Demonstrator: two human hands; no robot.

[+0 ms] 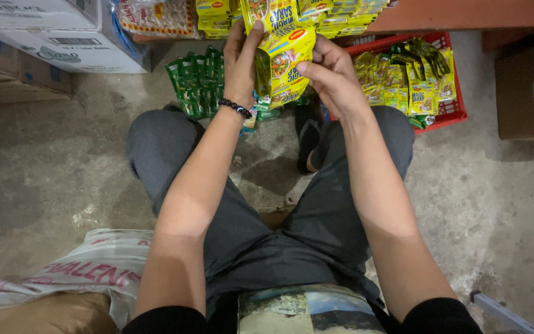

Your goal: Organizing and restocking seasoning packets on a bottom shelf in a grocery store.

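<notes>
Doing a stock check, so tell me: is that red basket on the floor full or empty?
Partly full. The red basket holds yellow sachet strips heaped across its left and middle; some red mesh shows bare at its right side.

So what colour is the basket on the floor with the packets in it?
Red: the basket shows best in the head view, at the upper right.

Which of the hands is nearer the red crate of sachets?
Right. The right hand holds the yellow sachet strip just beside the red crate; the left hand grips the strip's far side.

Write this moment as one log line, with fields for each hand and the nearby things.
left hand: holds yellow sachet strip | right hand: pinches same strip | near: red basket of sachets, green sachets on floor
</notes>
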